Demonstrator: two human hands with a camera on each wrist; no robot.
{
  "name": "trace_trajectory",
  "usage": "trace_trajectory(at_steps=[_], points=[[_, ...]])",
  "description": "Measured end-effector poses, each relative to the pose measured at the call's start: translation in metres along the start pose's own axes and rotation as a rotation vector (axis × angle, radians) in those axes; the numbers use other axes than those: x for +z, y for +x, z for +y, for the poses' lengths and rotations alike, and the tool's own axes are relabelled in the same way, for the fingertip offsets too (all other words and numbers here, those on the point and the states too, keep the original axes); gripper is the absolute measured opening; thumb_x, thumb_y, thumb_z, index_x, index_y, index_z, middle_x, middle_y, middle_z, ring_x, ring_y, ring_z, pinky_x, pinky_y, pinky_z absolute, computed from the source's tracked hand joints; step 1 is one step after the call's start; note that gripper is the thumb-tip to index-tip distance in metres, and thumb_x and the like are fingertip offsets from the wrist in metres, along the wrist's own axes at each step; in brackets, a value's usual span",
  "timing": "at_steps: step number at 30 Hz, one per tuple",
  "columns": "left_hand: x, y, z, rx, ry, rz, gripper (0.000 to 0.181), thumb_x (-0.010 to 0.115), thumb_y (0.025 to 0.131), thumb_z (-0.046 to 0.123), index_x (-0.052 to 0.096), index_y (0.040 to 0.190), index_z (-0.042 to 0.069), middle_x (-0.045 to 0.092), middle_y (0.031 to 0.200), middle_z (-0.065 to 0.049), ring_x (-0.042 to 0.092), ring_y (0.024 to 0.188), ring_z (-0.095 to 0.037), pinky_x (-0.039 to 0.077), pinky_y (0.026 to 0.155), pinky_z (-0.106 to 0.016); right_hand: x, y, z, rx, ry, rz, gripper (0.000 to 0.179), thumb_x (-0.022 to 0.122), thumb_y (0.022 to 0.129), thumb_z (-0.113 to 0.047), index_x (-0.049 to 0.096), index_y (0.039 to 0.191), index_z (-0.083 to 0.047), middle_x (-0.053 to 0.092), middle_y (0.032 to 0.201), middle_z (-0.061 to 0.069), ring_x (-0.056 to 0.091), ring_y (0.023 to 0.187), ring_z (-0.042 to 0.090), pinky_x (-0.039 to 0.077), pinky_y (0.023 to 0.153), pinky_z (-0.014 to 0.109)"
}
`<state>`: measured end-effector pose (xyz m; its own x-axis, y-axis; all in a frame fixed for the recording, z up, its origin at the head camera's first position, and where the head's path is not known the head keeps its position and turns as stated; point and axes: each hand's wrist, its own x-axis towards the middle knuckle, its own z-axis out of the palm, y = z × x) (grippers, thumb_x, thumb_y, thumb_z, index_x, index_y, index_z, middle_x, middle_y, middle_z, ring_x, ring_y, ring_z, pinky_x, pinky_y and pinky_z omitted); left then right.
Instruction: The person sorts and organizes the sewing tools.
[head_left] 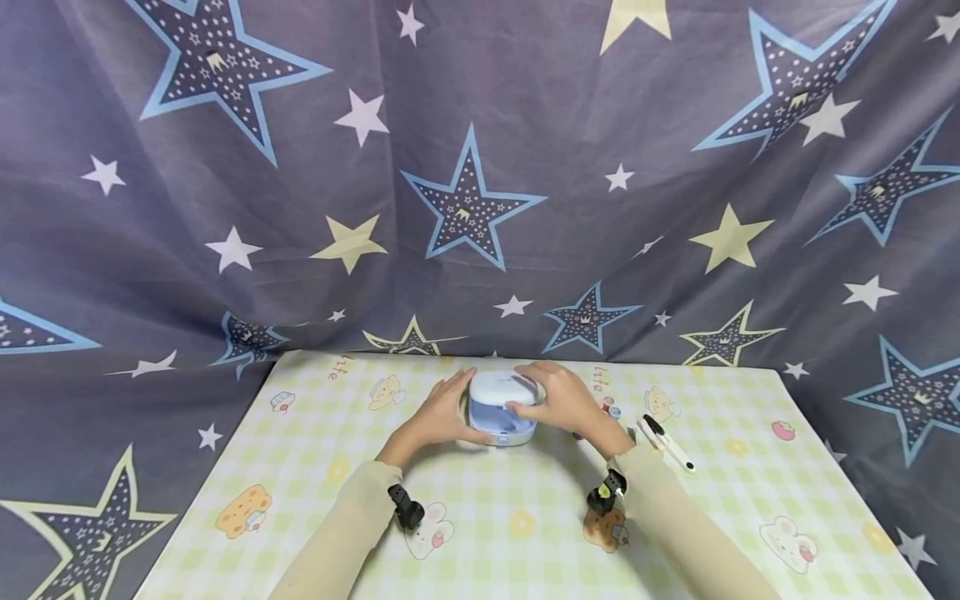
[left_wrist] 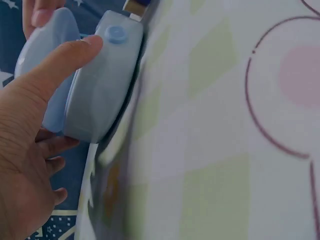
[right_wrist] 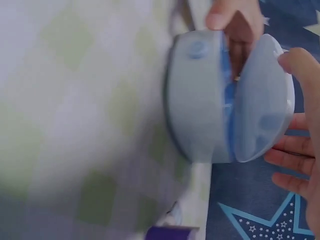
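A rounded white-and-blue case (head_left: 512, 436) with a round button (right_wrist: 198, 49) on its front stands on the table, its hinged lid (head_left: 498, 388) partly raised. My left hand (head_left: 442, 414) grips the base from the left side. In the left wrist view its thumb (left_wrist: 75, 52) lies over the front rim, the other fingers round the side. On the right, my right hand (head_left: 558, 396) holds the lid, thumb on its front edge and fingers (right_wrist: 292, 150) behind it. Blue shows inside the gap, but the contents cannot be made out.
Right of the case, a slim white-and-black tool (head_left: 670, 443) lies on the checked tablecloth (head_left: 480, 542). Small coloured items (head_left: 613, 411) sit partly behind the right forearm. A purple cylinder (right_wrist: 170, 234) shows in the right wrist view. A star-patterned curtain (head_left: 480, 292) hangs behind the table.
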<state>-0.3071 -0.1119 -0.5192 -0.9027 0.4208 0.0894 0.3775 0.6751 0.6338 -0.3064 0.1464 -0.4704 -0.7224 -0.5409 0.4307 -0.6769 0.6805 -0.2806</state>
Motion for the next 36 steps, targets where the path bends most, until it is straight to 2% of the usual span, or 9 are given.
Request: trace_trajectory(at_steps=[4, 8, 11, 16, 20, 27, 29, 32, 36], points=[[-0.003, 0.001, -0.003, -0.003, -0.065, 0.006, 0.124, 0.095, 0.064, 0.045, 0.029, 0.159, 0.002, 0.042, 0.159, -0.019, 0.025, 0.155, -0.039, 0.016, 0.127, -0.057, -0.007, 0.01, 0.002, 0.115, 0.131, 0.029, 0.049, 0.079, 0.086, -0.043, 0.074, 0.119, -0.008, 0.077, 0.11, 0.009, 0.072, 0.099, 0.026, 0.061, 0.084, 0.042], [-0.004, 0.001, -0.006, 0.013, -0.119, 0.014, 0.119, 0.096, 0.065, 0.04, 0.032, 0.158, 0.004, 0.056, 0.148, -0.013, 0.038, 0.148, -0.037, 0.023, 0.126, -0.056, -0.012, 0.024, 0.005, 0.212, 0.21, 0.054, 0.042, 0.079, 0.088, -0.039, 0.076, 0.114, -0.006, 0.078, 0.11, 0.011, 0.073, 0.101, 0.028, 0.06, 0.09, 0.047], [-0.004, 0.002, -0.006, 0.017, -0.162, 0.012, 0.119, 0.097, 0.064, 0.037, 0.031, 0.159, 0.008, 0.059, 0.144, -0.01, 0.046, 0.141, -0.035, 0.028, 0.124, -0.055, -0.013, 0.032, 0.008, 0.265, 0.239, 0.084, 0.039, 0.079, 0.089, -0.037, 0.077, 0.11, -0.005, 0.078, 0.107, 0.011, 0.075, 0.094, 0.027, 0.061, 0.085, 0.044], [-0.002, 0.002, -0.007, 0.0, -0.201, 0.002, 0.124, 0.097, 0.065, 0.035, 0.024, 0.161, 0.007, 0.057, 0.147, -0.01, 0.043, 0.145, -0.035, 0.026, 0.125, -0.055, -0.012, 0.04, 0.013, 0.314, 0.299, 0.132, 0.032, 0.075, 0.093, -0.035, 0.079, 0.104, -0.006, 0.079, 0.098, 0.01, 0.073, 0.084, 0.023, 0.061, 0.078, 0.038], [-0.001, 0.001, -0.007, -0.003, -0.213, 0.004, 0.125, 0.098, 0.064, 0.033, 0.024, 0.161, 0.004, 0.056, 0.149, -0.011, 0.04, 0.147, -0.035, 0.025, 0.126, -0.053, -0.009, 0.044, 0.017, 0.36, 0.343, 0.142, 0.031, 0.072, 0.095, -0.036, 0.079, 0.101, -0.007, 0.079, 0.097, 0.01, 0.072, 0.083, 0.022, 0.06, 0.079, 0.037], [-0.001, -0.001, -0.007, 0.05, -0.254, 0.023, 0.114, 0.099, 0.063, 0.028, 0.035, 0.155, 0.005, 0.055, 0.148, -0.014, 0.046, 0.143, -0.033, 0.03, 0.124, -0.051, -0.007, 0.047, 0.022, 0.467, 0.462, 0.161, 0.037, 0.068, 0.098, -0.036, 0.077, 0.105, -0.001, 0.077, 0.104, 0.017, 0.072, 0.091, 0.029, 0.06, 0.083, 0.04], [0.0, -0.001, -0.007, 0.052, -0.247, 0.02, 0.11, 0.099, 0.063, 0.028, 0.04, 0.153, 0.006, 0.053, 0.15, -0.013, 0.043, 0.146, -0.034, 0.029, 0.124, -0.052, -0.007, 0.047, 0.024, 0.504, 0.511, 0.163, 0.039, 0.067, 0.099, -0.037, 0.077, 0.108, 0.0, 0.076, 0.107, 0.019, 0.071, 0.096, 0.03, 0.059, 0.087, 0.041], [0.0, 0.0, -0.008, 0.032, -0.209, 0.007, 0.106, 0.098, 0.063, 0.031, 0.045, 0.152, 0.01, 0.047, 0.157, -0.013, 0.031, 0.153, -0.036, 0.024, 0.126, -0.055, -0.005, 0.046, 0.029, 0.559, 0.577, 0.164, 0.041, 0.065, 0.1, -0.037, 0.076, 0.111, 0.001, 0.075, 0.111, 0.02, 0.07, 0.102, 0.031, 0.058, 0.091, 0.043], [-0.001, 0.001, -0.009, 0.001, -0.165, 0.002, 0.104, 0.097, 0.063, 0.036, 0.047, 0.152, 0.013, 0.037, 0.162, -0.018, 0.02, 0.156, -0.04, 0.019, 0.125, -0.061, -0.004, 0.045, 0.034, 0.628, 0.678, 0.18, 0.044, 0.065, 0.1, -0.037, 0.074, 0.113, 0.004, 0.074, 0.113, 0.023, 0.07, 0.103, 0.039, 0.056, 0.097, 0.05]])
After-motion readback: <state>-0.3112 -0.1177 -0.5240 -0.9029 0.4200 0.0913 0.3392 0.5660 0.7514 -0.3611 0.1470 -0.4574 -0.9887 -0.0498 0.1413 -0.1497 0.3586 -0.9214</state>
